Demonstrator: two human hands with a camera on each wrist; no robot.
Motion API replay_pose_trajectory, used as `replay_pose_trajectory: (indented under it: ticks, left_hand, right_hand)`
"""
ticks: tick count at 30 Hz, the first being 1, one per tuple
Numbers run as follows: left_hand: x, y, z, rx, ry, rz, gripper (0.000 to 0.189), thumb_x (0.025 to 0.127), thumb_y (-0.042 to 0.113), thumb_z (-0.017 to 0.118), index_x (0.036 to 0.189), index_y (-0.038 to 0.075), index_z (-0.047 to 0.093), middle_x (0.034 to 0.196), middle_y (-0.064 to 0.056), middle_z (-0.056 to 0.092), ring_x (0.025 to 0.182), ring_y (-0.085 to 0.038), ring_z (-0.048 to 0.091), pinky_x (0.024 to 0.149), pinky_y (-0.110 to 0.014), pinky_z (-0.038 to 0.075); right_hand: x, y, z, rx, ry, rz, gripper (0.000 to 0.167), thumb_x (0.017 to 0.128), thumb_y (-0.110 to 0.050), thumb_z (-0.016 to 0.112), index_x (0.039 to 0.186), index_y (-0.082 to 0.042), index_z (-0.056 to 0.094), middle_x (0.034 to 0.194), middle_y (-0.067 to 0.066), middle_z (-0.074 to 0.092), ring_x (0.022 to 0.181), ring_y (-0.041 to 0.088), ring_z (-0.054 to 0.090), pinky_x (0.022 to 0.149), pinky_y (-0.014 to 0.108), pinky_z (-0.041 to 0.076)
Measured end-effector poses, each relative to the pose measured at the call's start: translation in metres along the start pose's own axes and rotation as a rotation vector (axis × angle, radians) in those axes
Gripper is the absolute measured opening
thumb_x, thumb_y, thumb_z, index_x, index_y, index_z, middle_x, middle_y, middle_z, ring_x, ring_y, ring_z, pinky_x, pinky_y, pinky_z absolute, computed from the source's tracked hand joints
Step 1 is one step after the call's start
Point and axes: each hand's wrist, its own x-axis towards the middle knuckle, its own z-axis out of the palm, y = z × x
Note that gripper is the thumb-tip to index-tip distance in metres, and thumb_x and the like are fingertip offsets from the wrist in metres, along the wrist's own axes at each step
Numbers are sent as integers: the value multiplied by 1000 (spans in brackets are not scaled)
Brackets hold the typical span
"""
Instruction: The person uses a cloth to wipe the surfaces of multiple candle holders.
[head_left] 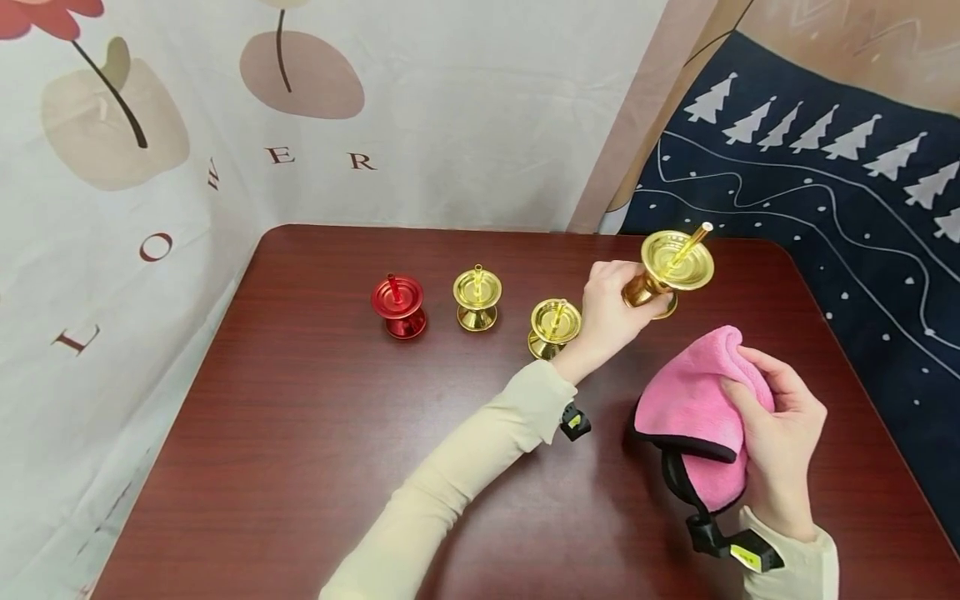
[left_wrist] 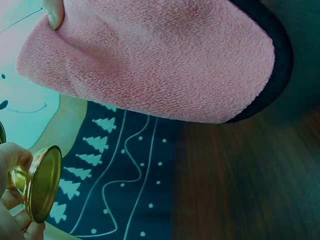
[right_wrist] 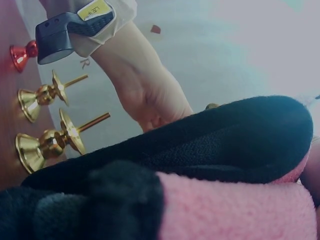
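Here, pink cloth above reddish-brown table, printed hanging behind.

Head cam bright, L-wrist dim, R-wrist w/ glare

The head view looks forward and down from above the near side of the table, far enough off to take in both far corners. Turned sideways, the left wrist view looks from close by past the pink cloth to the tree-patterned hanging beyond the table's right edge, shared with the head view. The right wrist view, also sideways, sits almost against the cloth, facing across the table toward the left hand and the standing holders, which the head view shares.
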Motion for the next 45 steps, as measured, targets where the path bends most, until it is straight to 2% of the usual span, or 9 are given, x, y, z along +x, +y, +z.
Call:
replay_pose_trajectory:
  ticks: [7,17,22,29,35,45]
  left_hand:
    - [-6,1,16,6,-38,-52,28,75,24,79,96,8,70,94,-3,69,86,-14,50,72,-17,34]
    - [-18,-6,39,96,-74,-70,26,76,26,78,94,10,71,93,-1,68,84,-12,49,70,-15,34]
    - [-26,-12,48,144,-102,-67,23,77,28,76,92,11,70,89,1,67,80,-10,49,70,-16,35]
    - [-42,-31,63,169,-122,-89,23,77,26,76,92,9,70,90,-1,68,81,-14,52,74,-20,37]
    - [-53,-44,69,185,-144,-140,24,77,25,76,93,8,70,92,-2,67,80,-15,51,72,-19,38]
    - [-65,-53,75,219,-150,-183,25,76,26,76,94,9,71,93,0,68,80,-14,53,70,-17,41]
  right_hand:
    - [-1,1,-6,-36,12,14,36,74,10,70,108,14,62,88,10,70,76,16,61,66,19,50]
    - [-1,2,-10,-14,22,0,35,75,11,69,108,15,61,89,11,70,76,16,61,67,19,50]
    - [-2,3,-12,-33,39,6,35,74,11,69,108,15,61,89,10,70,76,16,61,66,19,50]
    - [-3,4,-14,-59,56,31,34,76,9,68,109,13,62,89,9,70,75,15,61,66,18,50]
    - [-4,6,-15,-60,51,23,34,76,10,68,109,14,61,88,8,70,74,14,61,66,18,50]
    - [-4,7,-13,-68,48,43,35,75,9,70,109,12,62,89,8,70,77,15,61,66,18,49]
